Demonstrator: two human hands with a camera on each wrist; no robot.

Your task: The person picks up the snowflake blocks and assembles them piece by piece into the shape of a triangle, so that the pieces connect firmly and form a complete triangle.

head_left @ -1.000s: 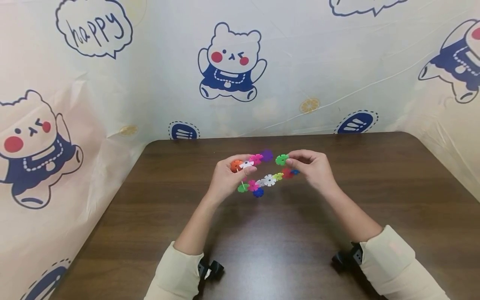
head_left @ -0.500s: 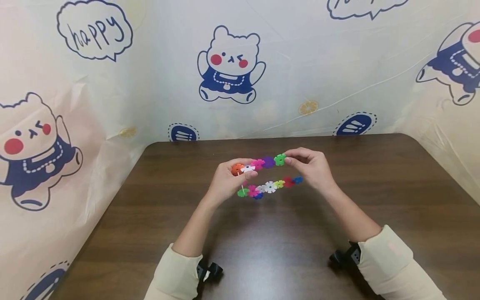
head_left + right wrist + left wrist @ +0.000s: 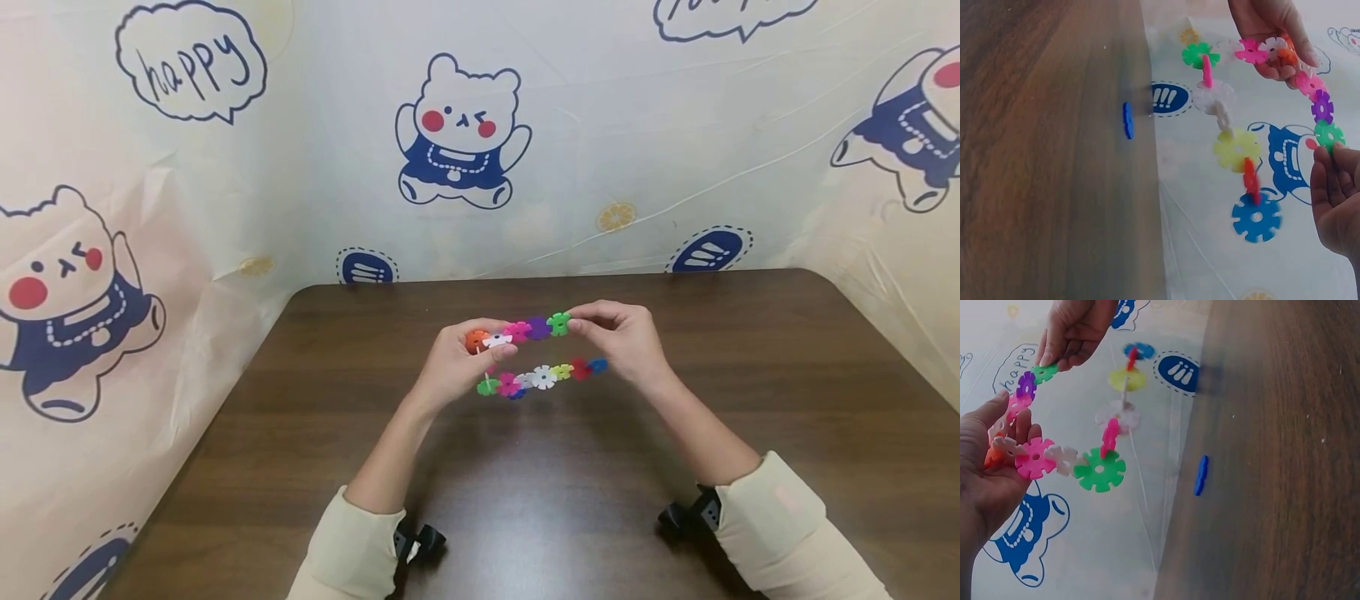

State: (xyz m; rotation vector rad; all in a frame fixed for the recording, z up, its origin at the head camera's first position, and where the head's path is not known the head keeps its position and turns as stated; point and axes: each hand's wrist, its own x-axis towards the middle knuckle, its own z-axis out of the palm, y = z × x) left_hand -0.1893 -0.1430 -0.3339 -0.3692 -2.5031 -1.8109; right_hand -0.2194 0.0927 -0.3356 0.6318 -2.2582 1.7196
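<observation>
Held up above the worktop, between both hands: a chain of snowflake discs, bent into a long narrow loop with its long axis running left to right across the view. Upper run orange, white, pink, purple, green; lower run green, pink, white, yellow, red, blue, sagging slightly toward the left. Left hand curled round the orange-and-white end, thumb on top, a pink and a white disc resting on its palm in the left wrist view. Right hand pinching the green disc at the upper run's right end between thumb and fingertips. Each disc flat, thin, round, toothed with notches round the rim and a small hole at the centre; hard glossy plastic, the white and yellow ones slightly translucent. Neighbours slotted at right angles, so some seen face-on and others edge-on. One loose blue disc standing on edge on the dark wood-grain worktop below. Behind, a wrinkled plastic sheet printed with cartoon bears.
</observation>
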